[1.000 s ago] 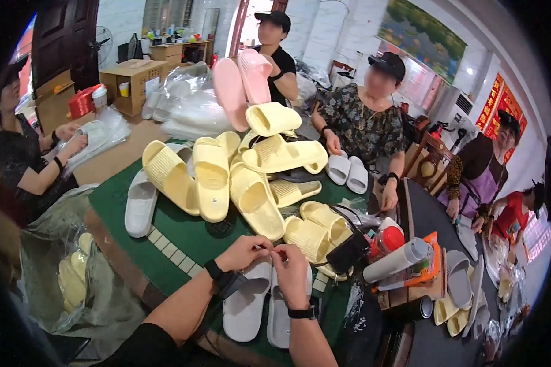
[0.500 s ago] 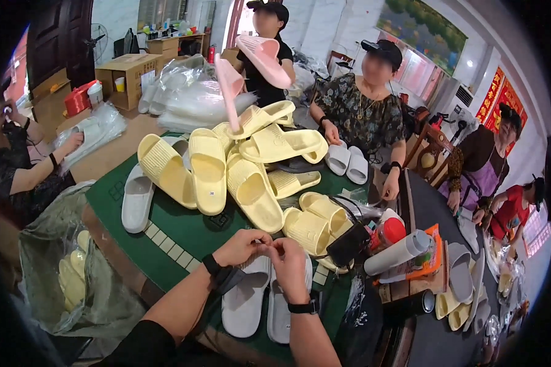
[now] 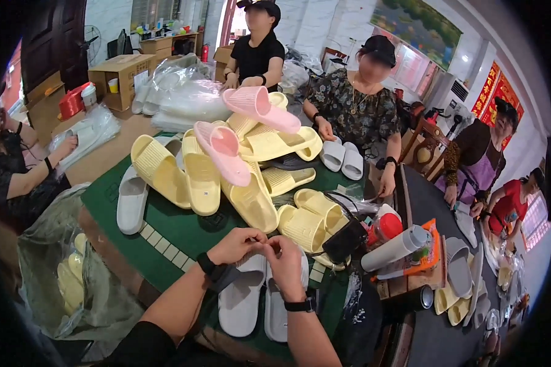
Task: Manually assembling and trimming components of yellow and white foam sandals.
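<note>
Just above a pair of light grey slippers (image 3: 240, 306), my left hand (image 3: 234, 246) and my right hand (image 3: 284, 264) meet with their fingertips pinched together. Whatever is between the fingers is too small to make out. The slippers lie side by side at the near edge of the green table mat (image 3: 183, 235), partly hidden by my hands and right forearm. Beyond my hands is a heap of pale yellow slippers (image 3: 203, 183). Two pink slippers (image 3: 221, 150) rest on top of it. A single grey slipper (image 3: 132, 202) sits at the heap's left side.
To the right stand a white bottle (image 3: 395, 248), a red-lidded jar (image 3: 386, 226) and a black pouch (image 3: 344, 243). A plastic sack of yellow slippers (image 3: 46, 244) is at the lower left. Co-workers sit around; across the table one (image 3: 355, 110) is beside grey slippers (image 3: 341, 158).
The pink slippers, in the air above the heap before, have come down onto the yellow slippers. The person at the back has lowered their arms. My hands stay pinched together over the grey pair.
</note>
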Demonstrator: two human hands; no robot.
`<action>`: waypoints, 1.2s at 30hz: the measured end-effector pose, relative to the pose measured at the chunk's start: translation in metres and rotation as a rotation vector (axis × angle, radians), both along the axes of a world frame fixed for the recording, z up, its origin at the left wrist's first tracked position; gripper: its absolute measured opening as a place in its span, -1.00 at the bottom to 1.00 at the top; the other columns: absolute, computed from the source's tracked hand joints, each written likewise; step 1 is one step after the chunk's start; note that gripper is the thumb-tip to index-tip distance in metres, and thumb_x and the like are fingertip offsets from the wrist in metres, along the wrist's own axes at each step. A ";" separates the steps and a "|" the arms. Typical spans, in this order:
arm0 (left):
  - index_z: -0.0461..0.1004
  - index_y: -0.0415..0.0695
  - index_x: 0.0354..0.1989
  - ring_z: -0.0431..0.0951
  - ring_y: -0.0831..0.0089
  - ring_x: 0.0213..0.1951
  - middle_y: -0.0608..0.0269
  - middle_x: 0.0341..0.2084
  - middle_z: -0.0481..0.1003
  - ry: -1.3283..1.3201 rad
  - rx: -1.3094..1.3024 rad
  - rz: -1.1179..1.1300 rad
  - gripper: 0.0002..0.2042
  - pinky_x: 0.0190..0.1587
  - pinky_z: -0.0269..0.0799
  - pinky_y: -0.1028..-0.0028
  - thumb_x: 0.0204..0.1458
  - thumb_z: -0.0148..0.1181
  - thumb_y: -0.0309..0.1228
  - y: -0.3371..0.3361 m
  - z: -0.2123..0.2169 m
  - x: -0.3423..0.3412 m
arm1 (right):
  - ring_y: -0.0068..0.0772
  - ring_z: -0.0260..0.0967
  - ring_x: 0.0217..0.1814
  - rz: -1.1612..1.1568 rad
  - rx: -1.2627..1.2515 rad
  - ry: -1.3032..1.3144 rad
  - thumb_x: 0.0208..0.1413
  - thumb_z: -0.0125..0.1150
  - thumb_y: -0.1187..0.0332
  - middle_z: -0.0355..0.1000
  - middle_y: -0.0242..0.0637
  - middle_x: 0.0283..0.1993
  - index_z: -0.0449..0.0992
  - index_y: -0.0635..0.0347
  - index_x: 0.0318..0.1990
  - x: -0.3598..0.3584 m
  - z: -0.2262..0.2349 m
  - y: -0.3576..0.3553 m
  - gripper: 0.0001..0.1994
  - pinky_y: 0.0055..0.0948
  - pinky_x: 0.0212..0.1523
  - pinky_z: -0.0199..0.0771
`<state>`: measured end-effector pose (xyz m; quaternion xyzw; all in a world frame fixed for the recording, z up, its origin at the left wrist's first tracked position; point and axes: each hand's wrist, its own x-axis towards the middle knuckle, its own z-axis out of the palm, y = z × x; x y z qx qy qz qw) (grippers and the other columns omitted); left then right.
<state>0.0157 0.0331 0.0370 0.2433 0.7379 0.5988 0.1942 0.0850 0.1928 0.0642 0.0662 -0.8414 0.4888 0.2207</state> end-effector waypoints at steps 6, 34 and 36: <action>0.49 -0.28 -0.22 0.44 0.61 -0.30 0.31 -0.36 0.53 0.049 0.023 -0.009 -0.89 -0.22 0.43 0.52 0.12 0.15 -0.54 -0.001 0.008 0.005 | -0.31 0.42 -0.42 -0.024 -0.025 -0.019 0.03 0.27 0.48 0.47 -0.18 -0.42 0.51 0.29 -0.32 0.003 -0.005 0.002 -0.90 -0.39 -0.38 0.40; 0.49 -0.28 -0.21 0.45 0.59 -0.26 0.29 -0.33 0.54 0.126 0.083 -0.050 -0.88 -0.13 0.41 0.51 0.12 0.16 -0.51 -0.002 0.004 0.001 | -0.61 0.34 -0.32 -0.085 -0.255 -0.033 0.08 0.21 0.56 0.44 -0.39 -0.40 0.47 0.31 -0.29 0.002 -0.006 0.006 -0.94 -0.56 -0.21 0.38; 0.48 -0.29 -0.22 0.46 0.58 -0.24 0.28 -0.30 0.55 0.065 0.110 -0.045 -0.88 -0.11 0.42 0.50 0.13 0.16 -0.50 -0.002 0.001 0.001 | -0.61 0.34 -0.32 -0.087 -0.272 -0.046 0.08 0.21 0.55 0.44 -0.38 -0.40 0.47 0.31 -0.29 0.002 -0.005 0.007 -0.94 -0.56 -0.21 0.38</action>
